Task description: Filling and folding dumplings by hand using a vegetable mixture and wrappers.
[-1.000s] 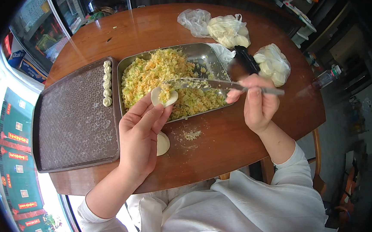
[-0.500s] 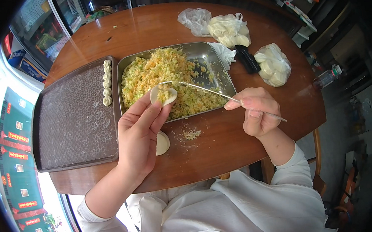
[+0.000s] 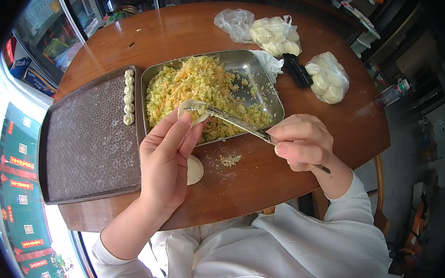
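Between the thumb and fingers of my left hand (image 3: 166,161) is a round dumpling wrapper (image 3: 182,108) with some filling on it. My right hand (image 3: 305,142) grips a long metal spoon (image 3: 242,124), its tip pressed onto the filling in the wrapper. Both are over the front edge of a steel tray (image 3: 276,96) heaped with chopped yellow-green and orange filling (image 3: 192,79). On the table by my left wrist lies a stack of wrappers (image 3: 195,171), partly hidden by that hand.
A brown floured tray (image 3: 88,143) stands at the left, with a row of several shaped dumplings (image 3: 128,99) along its right edge. Bags of pale dough pieces (image 3: 327,77) and a black object (image 3: 296,71) sit at the right. Crumbs of filling (image 3: 230,160) lie on the wooden table (image 3: 246,189).
My right hand has turned the spoon, so its handle now shows broader and its tip lies against the filling in the wrapper. The left hand stays nearly in place, the wrapper tilted slightly more.
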Action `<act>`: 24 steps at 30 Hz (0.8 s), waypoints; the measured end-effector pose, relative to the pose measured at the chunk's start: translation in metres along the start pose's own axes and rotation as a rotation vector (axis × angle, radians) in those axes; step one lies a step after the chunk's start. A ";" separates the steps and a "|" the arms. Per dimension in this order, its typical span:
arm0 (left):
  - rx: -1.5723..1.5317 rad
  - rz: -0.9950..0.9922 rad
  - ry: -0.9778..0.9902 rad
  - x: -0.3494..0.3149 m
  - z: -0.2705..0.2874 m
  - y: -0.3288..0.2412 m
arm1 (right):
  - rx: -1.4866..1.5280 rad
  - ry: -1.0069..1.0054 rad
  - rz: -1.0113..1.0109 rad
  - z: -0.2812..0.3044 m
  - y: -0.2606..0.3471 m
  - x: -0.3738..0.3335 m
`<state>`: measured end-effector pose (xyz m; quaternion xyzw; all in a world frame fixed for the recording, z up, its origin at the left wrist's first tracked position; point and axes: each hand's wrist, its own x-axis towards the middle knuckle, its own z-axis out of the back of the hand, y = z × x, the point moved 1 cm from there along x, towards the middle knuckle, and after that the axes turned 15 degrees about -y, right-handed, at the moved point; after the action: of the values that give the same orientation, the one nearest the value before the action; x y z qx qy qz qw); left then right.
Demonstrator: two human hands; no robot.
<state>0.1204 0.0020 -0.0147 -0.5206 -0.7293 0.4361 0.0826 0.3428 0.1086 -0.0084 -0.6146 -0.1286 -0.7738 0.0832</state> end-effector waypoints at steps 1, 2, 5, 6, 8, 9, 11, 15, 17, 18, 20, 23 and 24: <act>0.001 -0.008 -0.002 0.000 0.000 0.000 | -0.009 0.009 0.026 -0.001 0.000 0.000; 0.003 -0.015 -0.004 0.000 0.001 0.001 | -0.019 0.017 0.051 -0.001 0.001 0.001; 0.009 -0.014 -0.008 0.001 0.003 0.002 | -0.022 0.041 0.056 -0.003 0.007 0.004; 0.012 -0.010 -0.009 0.000 0.003 0.001 | -0.020 0.048 0.046 -0.003 0.009 0.004; -0.001 0.003 0.000 0.000 0.002 0.001 | -0.018 0.028 0.043 -0.002 0.007 0.004; -0.008 0.009 0.005 0.000 0.002 0.000 | -0.017 0.018 0.041 -0.002 0.007 0.004; 0.005 -0.002 -0.009 0.000 0.002 0.001 | -0.036 -0.011 0.017 0.000 0.005 0.002; 0.025 -0.005 -0.016 -0.001 0.000 0.000 | -0.189 -0.061 -0.050 0.014 -0.001 -0.006; 0.035 -0.001 0.000 0.000 0.000 0.001 | -0.275 -0.179 -0.060 0.013 -0.011 -0.002; 0.039 0.001 0.008 0.001 0.001 0.002 | -0.283 -0.258 -0.170 0.012 -0.017 -0.003; 0.054 -0.001 0.014 0.000 0.001 0.001 | -0.299 -0.413 -0.388 0.012 -0.028 -0.008; 0.075 -0.004 0.025 -0.002 -0.001 0.002 | -0.304 -0.484 -0.637 0.018 -0.044 -0.006; 0.081 -0.005 0.029 -0.003 -0.001 0.002 | -0.286 -0.499 -0.712 0.020 -0.049 -0.009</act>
<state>0.1240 0.0001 -0.0141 -0.5213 -0.7111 0.4575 0.1154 0.3493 0.1611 -0.0180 -0.7050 -0.2400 -0.5925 -0.3070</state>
